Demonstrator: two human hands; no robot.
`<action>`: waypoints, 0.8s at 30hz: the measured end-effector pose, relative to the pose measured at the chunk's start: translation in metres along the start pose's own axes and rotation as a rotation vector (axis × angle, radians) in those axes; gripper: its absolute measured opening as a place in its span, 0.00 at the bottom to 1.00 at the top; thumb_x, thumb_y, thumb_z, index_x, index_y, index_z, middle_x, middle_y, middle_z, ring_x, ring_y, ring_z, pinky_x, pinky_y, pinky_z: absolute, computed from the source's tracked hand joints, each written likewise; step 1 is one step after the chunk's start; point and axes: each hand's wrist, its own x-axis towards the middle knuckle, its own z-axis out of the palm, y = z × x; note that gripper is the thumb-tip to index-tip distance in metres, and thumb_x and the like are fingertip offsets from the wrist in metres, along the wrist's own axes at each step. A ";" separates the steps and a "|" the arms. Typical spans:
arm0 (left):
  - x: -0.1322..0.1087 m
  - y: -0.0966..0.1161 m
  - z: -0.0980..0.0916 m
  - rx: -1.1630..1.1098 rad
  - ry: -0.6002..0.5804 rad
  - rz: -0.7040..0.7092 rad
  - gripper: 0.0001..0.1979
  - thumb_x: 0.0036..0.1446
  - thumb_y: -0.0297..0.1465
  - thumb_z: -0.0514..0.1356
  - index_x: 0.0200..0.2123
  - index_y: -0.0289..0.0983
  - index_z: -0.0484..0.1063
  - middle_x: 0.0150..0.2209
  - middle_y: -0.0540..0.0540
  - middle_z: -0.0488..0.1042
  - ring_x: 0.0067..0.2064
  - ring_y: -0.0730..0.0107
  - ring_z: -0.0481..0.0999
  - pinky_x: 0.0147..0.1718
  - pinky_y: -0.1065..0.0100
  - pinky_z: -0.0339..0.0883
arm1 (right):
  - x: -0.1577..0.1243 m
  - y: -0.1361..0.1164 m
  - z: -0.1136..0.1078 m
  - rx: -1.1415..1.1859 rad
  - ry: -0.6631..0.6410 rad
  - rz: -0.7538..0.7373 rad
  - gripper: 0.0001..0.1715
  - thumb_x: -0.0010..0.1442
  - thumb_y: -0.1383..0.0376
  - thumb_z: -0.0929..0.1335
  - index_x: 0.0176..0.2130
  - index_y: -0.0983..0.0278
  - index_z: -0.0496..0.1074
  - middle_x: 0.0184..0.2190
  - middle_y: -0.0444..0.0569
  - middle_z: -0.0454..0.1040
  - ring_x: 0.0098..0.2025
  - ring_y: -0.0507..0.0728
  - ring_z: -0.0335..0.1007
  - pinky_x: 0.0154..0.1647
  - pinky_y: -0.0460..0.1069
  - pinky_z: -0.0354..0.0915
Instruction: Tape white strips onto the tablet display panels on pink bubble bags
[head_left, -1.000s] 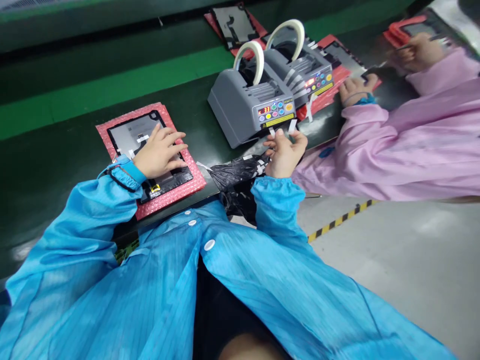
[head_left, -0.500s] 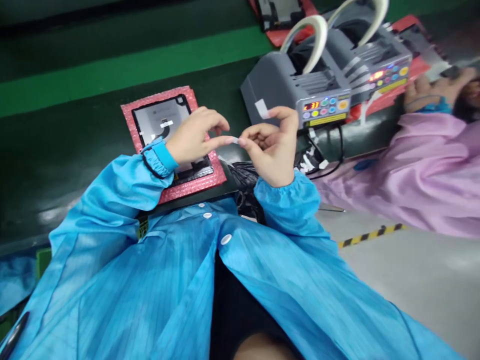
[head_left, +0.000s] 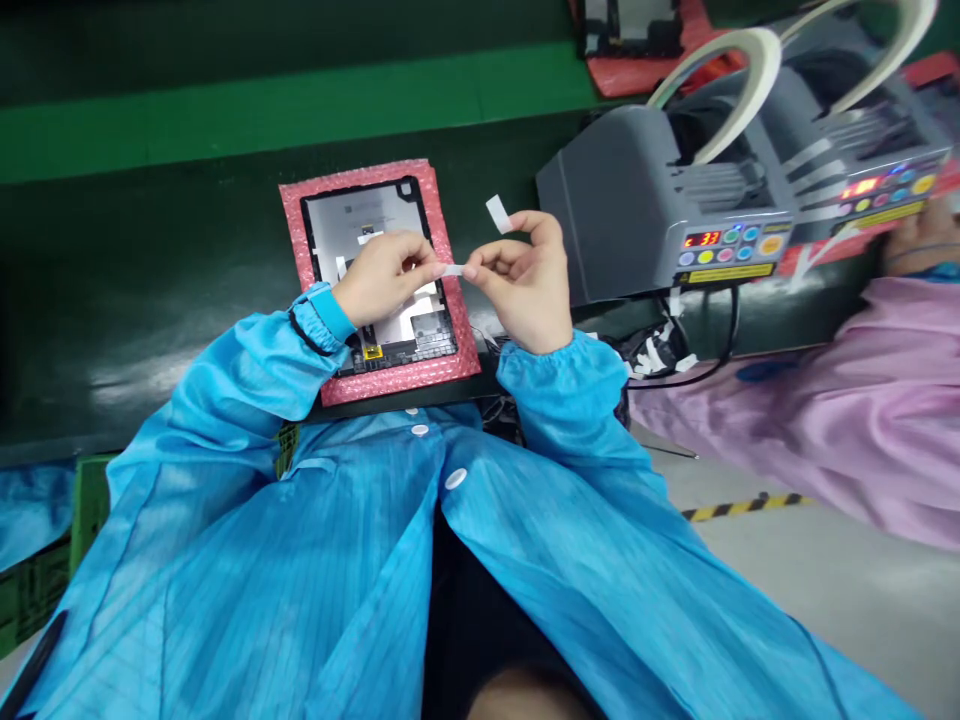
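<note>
From here the L hand (head_left: pixel 384 278) is over the panel (head_left: pixel 390 330), thumb & a fingertip pinching one end of a white tape strip (head_left: pixel 452 270). R hand (head_left: pixel 531 290) pinches the other end, so the strip spans the gap btwn them. A 2nd tape piece (head_left: pixel 498 213) sticks to a raised R fingertip. Panel's on pink bubble wrap (head_left: pixel 439 230) on the dk table (head_left: pixel 187 250), grey dispenser (head_left: pixel 607 210) to the R.

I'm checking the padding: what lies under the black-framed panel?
Pink bubble wrap extends past the visible edges of the panel; whatever lies beneath its middle is covered.
</note>
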 end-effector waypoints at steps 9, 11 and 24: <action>0.006 -0.034 0.021 0.270 0.077 -0.069 0.17 0.66 0.43 0.54 0.33 0.37 0.73 0.38 0.41 0.74 0.49 0.51 0.71 0.50 0.49 0.66 | 0.032 0.017 0.009 -0.173 -0.075 0.064 0.30 0.46 0.79 0.73 0.35 0.55 0.54 0.19 0.30 0.68 0.24 0.48 0.67 0.32 0.45 0.68; 0.007 -0.038 0.025 0.286 0.068 -0.083 0.17 0.66 0.43 0.55 0.33 0.37 0.73 0.39 0.40 0.74 0.51 0.48 0.70 0.52 0.46 0.64 | 0.036 0.019 0.010 -0.217 -0.093 0.082 0.31 0.45 0.81 0.73 0.34 0.55 0.54 0.18 0.30 0.68 0.23 0.49 0.66 0.32 0.46 0.68; 0.005 -0.037 0.028 0.291 -0.003 -0.112 0.14 0.66 0.39 0.55 0.34 0.36 0.74 0.42 0.40 0.73 0.54 0.45 0.67 0.56 0.42 0.58 | 0.051 0.033 -0.001 -0.360 -0.182 0.047 0.28 0.46 0.76 0.74 0.36 0.56 0.56 0.19 0.31 0.70 0.23 0.51 0.70 0.32 0.50 0.70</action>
